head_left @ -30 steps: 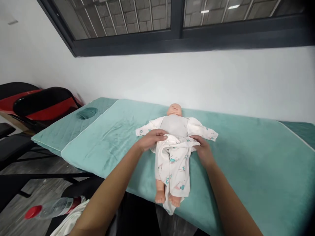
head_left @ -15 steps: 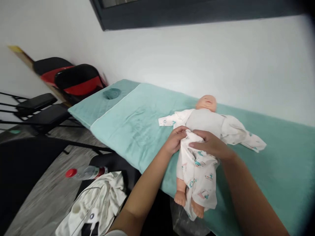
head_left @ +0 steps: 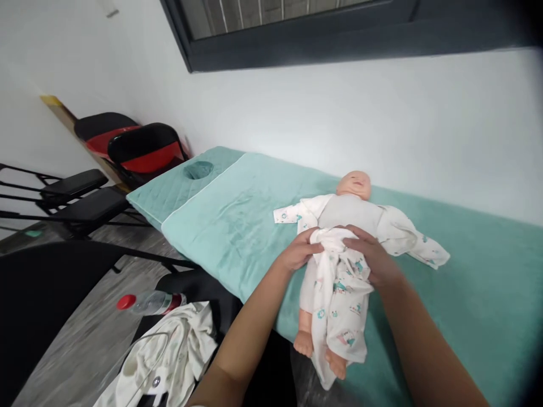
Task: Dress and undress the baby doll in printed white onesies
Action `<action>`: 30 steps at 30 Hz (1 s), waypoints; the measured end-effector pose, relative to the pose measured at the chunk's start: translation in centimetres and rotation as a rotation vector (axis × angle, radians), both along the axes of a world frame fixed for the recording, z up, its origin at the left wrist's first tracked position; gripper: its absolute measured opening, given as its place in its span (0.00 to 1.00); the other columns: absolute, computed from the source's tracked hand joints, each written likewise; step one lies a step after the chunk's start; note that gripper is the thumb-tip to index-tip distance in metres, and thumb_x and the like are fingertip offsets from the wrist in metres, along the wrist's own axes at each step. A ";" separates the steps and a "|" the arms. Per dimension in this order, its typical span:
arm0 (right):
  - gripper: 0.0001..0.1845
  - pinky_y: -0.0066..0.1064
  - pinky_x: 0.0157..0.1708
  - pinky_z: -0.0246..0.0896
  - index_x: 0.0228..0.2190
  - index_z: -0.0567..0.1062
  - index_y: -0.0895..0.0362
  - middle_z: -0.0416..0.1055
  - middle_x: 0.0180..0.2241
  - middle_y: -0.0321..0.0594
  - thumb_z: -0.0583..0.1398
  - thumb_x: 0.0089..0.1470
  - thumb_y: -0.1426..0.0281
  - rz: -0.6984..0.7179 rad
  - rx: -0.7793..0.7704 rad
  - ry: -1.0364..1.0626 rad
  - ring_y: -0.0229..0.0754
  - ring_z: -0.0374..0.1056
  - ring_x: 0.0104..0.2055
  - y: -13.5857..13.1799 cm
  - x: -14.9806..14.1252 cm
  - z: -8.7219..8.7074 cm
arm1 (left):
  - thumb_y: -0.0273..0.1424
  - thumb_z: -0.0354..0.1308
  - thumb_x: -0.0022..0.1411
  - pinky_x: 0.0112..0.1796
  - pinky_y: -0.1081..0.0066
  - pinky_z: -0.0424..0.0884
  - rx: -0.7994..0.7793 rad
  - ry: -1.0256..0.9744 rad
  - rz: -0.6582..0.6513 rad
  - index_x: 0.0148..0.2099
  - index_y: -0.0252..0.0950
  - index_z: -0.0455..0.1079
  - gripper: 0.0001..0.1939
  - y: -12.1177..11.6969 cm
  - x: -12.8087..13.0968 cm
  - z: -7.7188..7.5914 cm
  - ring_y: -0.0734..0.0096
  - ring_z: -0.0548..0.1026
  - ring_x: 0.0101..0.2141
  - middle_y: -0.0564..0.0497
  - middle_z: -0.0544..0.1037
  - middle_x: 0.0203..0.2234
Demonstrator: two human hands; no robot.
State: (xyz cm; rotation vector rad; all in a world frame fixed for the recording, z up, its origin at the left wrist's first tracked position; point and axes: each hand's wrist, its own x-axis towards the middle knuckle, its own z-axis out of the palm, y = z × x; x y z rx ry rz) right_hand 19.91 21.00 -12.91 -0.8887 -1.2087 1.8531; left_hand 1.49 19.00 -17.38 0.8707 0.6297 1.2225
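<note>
A baby doll [head_left: 348, 212] lies face up on a green padded bed, its head toward the wall and its bare feet toward me. White printed baby clothes [head_left: 345, 297] cover its legs, and printed sleeves lie spread on both sides of its body. My left hand [head_left: 300, 250] grips the bunched white cloth at the doll's waist, thumb on top. Opposite it, my right hand [head_left: 371, 254] pinches the same cloth, its fingertips partly hidden behind the fold. One leg of the cloth hangs loose between the doll's feet.
The green bed [head_left: 241, 226] runs along the wall and has a face hole [head_left: 198, 169] at its far left. A bottle with a red cap [head_left: 150, 303] and a crumpled cream cloth [head_left: 178, 345] lie on a black seat at lower left. Folding chairs [head_left: 146, 150] stand beyond.
Both hands have spread the waist cloth more evenly between them, and my right hand has shifted to its right side. The loose cloth leg now hangs straighter. The view has tilted slightly upward.
</note>
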 end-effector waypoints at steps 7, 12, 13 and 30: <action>0.24 0.26 0.30 0.61 0.44 0.75 0.58 0.74 0.36 0.37 0.70 0.46 0.63 0.395 0.111 -0.013 0.37 0.68 0.33 0.2 1.0 0.5 | 0.37 0.75 0.42 0.30 0.74 0.69 -0.043 -0.190 0.102 0.32 0.32 0.72 0.20 0.3 0.4 -0.8 0.74 0.72 0.25 0.53 0.75 0.24; 0.21 0.29 0.36 0.63 0.38 0.78 0.60 0.75 0.37 0.39 0.71 0.44 0.62 0.607 0.265 -0.250 0.41 0.68 0.38 -0.2 0.5 1.1 | 0.36 0.75 0.39 0.23 0.76 0.66 -0.100 -0.169 0.184 0.30 0.32 0.69 0.21 0.0 0.2 -0.8 0.77 0.69 0.19 0.56 0.72 0.19; 0.20 0.29 0.36 0.63 0.38 0.78 0.60 0.75 0.36 0.38 0.71 0.44 0.62 0.557 0.237 -0.231 0.41 0.69 0.36 -0.2 0.4 0.9 | 0.38 0.75 0.40 0.23 0.76 0.66 -0.102 -0.149 0.185 0.30 0.32 0.70 0.21 -0.1 0.1 -0.8 0.77 0.68 0.19 0.56 0.72 0.19; 0.24 0.31 0.39 0.62 0.38 0.79 0.57 0.77 0.37 0.37 0.71 0.41 0.55 0.682 0.448 -0.427 0.45 0.70 0.39 1.0 0.7 1.6 | 0.42 0.75 0.38 0.28 0.72 0.71 -0.144 -0.037 0.248 0.30 0.34 0.71 0.23 0.5 0.3 -0.6 0.72 0.73 0.21 0.54 0.75 0.19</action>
